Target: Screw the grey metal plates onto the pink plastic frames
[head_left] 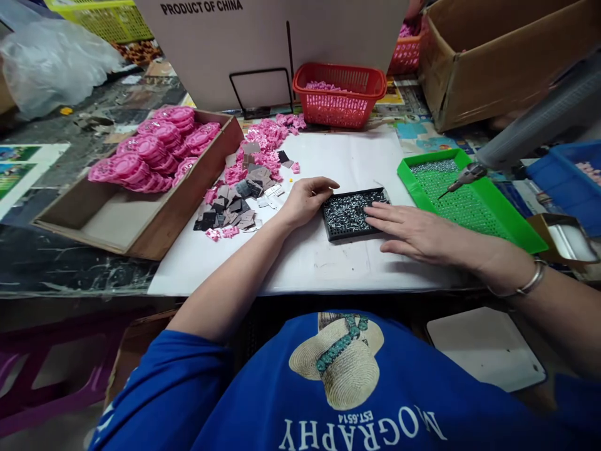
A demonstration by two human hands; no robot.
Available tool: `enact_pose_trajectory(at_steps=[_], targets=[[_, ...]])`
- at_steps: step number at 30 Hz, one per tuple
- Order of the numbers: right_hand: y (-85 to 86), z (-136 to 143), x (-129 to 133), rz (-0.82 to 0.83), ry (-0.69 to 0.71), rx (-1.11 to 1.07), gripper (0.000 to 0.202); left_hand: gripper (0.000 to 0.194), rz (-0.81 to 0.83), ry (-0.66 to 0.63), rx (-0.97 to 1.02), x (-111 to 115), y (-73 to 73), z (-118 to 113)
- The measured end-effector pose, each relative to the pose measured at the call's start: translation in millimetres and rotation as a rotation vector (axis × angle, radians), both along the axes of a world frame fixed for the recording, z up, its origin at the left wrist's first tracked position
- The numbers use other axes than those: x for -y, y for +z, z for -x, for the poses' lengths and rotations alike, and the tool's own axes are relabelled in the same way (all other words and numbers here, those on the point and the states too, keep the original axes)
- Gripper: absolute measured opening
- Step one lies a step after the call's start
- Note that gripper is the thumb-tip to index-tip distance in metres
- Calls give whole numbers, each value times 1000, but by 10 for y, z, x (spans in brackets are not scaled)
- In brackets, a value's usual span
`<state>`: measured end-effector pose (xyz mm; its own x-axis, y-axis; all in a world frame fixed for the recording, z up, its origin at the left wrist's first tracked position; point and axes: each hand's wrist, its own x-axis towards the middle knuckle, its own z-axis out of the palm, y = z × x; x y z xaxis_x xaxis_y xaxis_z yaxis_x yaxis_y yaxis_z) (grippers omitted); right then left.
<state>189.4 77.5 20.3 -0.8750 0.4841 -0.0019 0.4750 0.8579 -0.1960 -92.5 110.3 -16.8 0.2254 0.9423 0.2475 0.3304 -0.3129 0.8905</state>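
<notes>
A small black tray (348,236) full of small metal screws (347,212) lies on the white sheet (300,266). My left hand (310,199) is wrapped round its left edge, thumb and fingers bent at the corner. Over the tray's right side lies my right hand (408,232), palm down with fingers stretched out, its fingertips on the screws. To the left are grey and black flat pieces (232,210) and a heap of small pink parts (263,147). A green tray (511,228) with more screws stands to the right.
A cardboard tray (154,235) of pink pieces (154,147) stands left. Behind are a red basket (345,106), a wire stand (260,72) and a white board (211,50). An electric screwdriver (469,174) hangs over the green tray. A blue bin (563,188) and large carton (498,75) are right.
</notes>
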Motion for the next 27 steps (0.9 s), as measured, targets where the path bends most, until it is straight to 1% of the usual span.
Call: enact_pose_trajectory(at_steps=[2,4,8,12,15,18,21,24,27], targets=[[14,-41,10,-20,-5,1,63,20,-10,-17,-13,-3,17,25],[28,4,58,-5,24,6,67,19,-22,-33,-19,-9,33,58],[47,288,129,90,130,24,70,17,-8,-66,-24,-34,53,125],[9,585,15,153,190,21,76,16,-1,-82,-18,-50,63,150],[-33,603,-83,147,118,43,80,15,-7,-84,-17,-52,63,147],[-47,450,-88,112,14,68,83,15,2,-92,-13,-59,52,140],[-45,350,-56,54,-27,46,79,16,14,-98,-4,-65,41,134],[-56,453,-57,47,-12,32,79,15,26,-89,0,-56,51,127],[-50,615,-64,98,15,39,82,13,27,-69,-4,-33,78,120]])
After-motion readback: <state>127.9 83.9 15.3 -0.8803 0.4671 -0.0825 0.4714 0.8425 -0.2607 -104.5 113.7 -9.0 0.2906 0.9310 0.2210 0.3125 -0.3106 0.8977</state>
